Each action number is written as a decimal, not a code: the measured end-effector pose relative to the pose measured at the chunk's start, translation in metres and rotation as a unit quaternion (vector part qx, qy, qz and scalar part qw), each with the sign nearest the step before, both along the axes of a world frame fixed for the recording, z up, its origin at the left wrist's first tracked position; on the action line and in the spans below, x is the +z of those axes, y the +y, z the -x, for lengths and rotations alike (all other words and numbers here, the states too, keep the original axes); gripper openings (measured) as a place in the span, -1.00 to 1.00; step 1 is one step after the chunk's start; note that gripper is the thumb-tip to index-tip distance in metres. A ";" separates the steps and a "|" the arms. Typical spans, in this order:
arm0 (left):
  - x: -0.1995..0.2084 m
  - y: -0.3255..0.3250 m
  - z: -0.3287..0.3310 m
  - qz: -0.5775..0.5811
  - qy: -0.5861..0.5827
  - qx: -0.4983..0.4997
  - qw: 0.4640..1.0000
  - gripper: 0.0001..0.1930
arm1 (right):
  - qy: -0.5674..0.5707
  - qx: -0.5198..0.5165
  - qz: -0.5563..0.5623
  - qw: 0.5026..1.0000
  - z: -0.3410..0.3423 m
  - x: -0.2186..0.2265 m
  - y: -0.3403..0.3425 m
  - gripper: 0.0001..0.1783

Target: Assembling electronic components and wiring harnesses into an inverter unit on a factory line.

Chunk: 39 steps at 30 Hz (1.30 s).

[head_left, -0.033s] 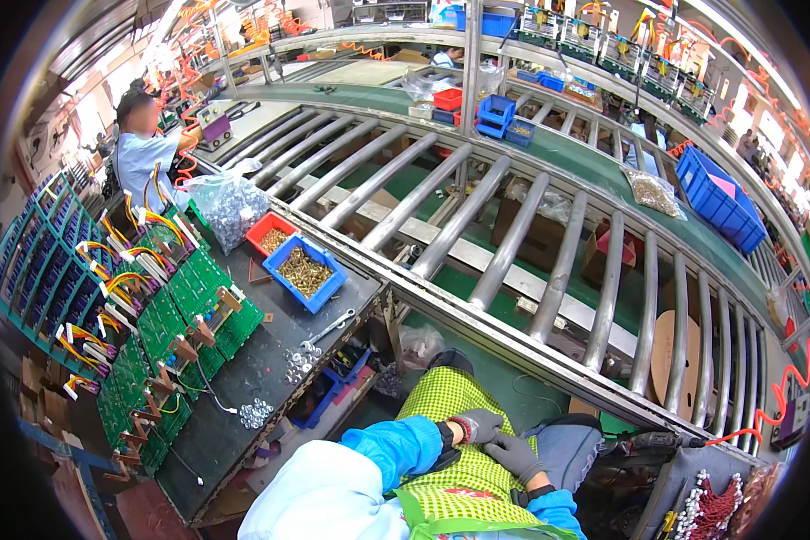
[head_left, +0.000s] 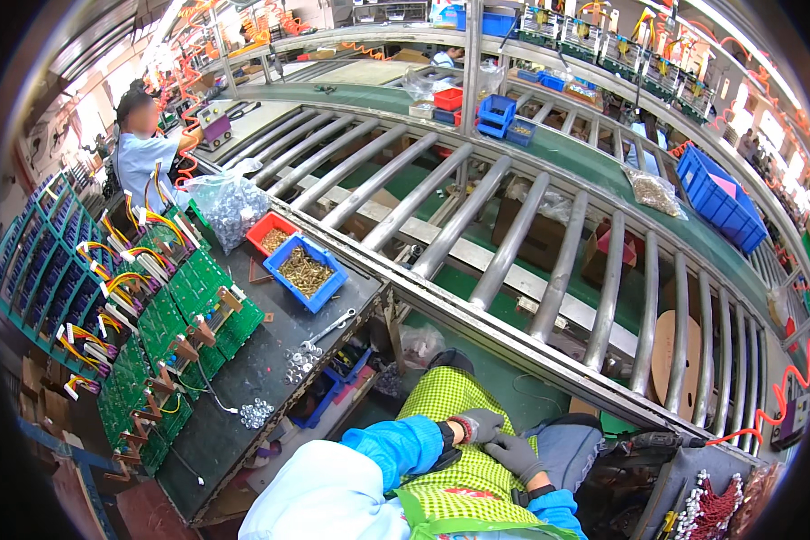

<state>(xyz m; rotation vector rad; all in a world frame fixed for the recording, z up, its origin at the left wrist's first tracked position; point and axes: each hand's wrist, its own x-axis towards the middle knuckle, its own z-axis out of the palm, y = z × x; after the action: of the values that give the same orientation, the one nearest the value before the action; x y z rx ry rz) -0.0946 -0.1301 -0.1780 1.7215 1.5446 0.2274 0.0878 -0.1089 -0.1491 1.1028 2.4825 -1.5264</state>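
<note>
Both hands rest together on my lap, over a yellow-green checked apron. My left hand, in a grey glove, has its fingers curled in. Against it lies my right hand, gloved in grey too, with its fingers drawn together and touching the left. No object shows in either hand; the spot where the fingers meet is partly hidden. To the left, a dark workbench carries green circuit boards, a wrench, loose nuts and a blue bin of brass-coloured screws.
A roller conveyor runs across in front of me. A red bin and a plastic bag of parts stand at the bench's far end. A co-worker is at far left. Red wire bundles lie at lower right.
</note>
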 end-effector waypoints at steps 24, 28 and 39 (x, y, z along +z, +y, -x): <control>-0.002 0.000 0.000 -0.008 0.011 -0.008 1.000 -0.69 | 0.024 -0.010 0.000 1.000 -0.001 -0.005 0.000 -0.63; -0.002 -0.001 0.001 -0.012 0.006 -0.004 1.000 -0.69 | 0.015 -0.011 -0.002 1.000 -0.001 -0.007 0.000 -0.64; -0.007 0.003 0.001 -0.008 0.008 -0.019 1.000 -0.54 | 0.041 0.049 -0.032 0.997 -0.010 -0.002 0.002 -0.57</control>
<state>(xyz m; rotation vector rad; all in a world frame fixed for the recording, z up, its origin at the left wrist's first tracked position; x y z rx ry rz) -0.0952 -0.1271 -0.1854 1.7676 1.5235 0.2074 0.0983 -0.1065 -0.1507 0.9290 2.6140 -1.5062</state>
